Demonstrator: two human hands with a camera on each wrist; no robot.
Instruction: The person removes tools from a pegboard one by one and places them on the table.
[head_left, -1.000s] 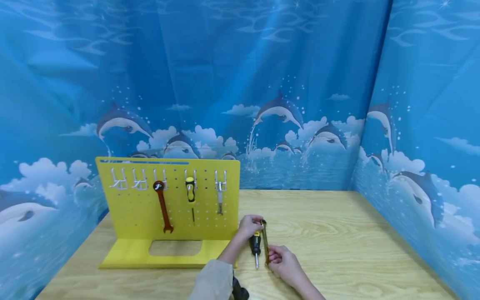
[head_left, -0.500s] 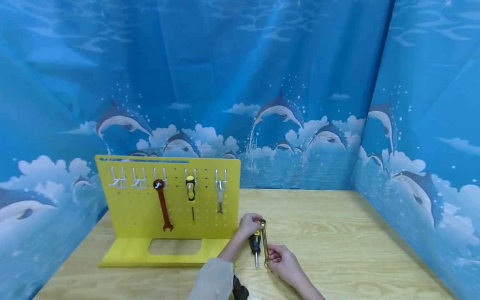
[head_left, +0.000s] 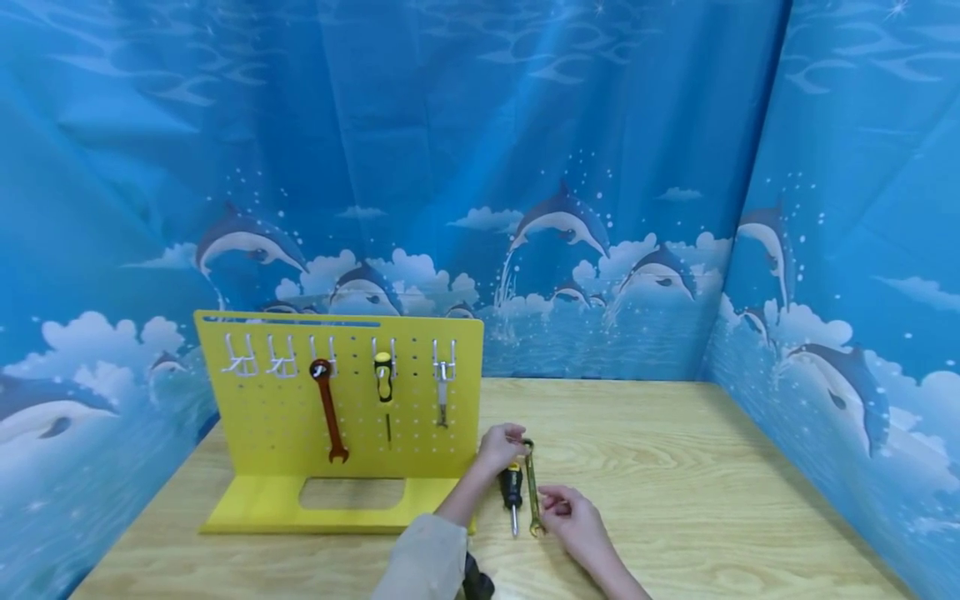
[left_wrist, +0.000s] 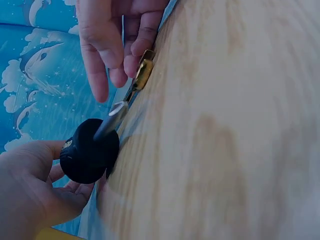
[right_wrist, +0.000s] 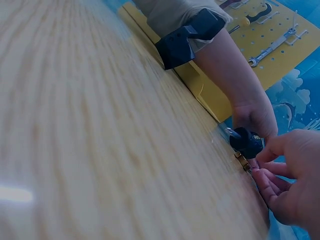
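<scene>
A brass-coloured combination wrench [head_left: 532, 492] lies on the table beside a black-and-yellow screwdriver [head_left: 512, 486], both pointing toward me. My left hand [head_left: 498, 448] is at the wrench's far ring end, thumb and fingertips around it; the screwdriver handle hides those fingertips in the left wrist view, so I cannot tell whether they grip it. Just right of the wrench's near open end is my right hand [head_left: 576, 523], its fingers loosely bent and holding nothing. In the right wrist view, the wrench's gold end [right_wrist: 242, 161] shows just past the right fingertips.
To the left stands a yellow pegboard [head_left: 262, 417] with white hooks. On it hang a red-brown wrench [head_left: 330, 417], a yellow-and-black screwdriver [head_left: 383, 377] and a small silver wrench [head_left: 442, 404]. A dolphin-printed curtain [head_left: 600, 125] surrounds the wooden table [head_left: 675, 467].
My right hand has let go of the wrench's near end and shifted slightly right. That end now shows uncovered on the table. The left hand stays at the ring end.
</scene>
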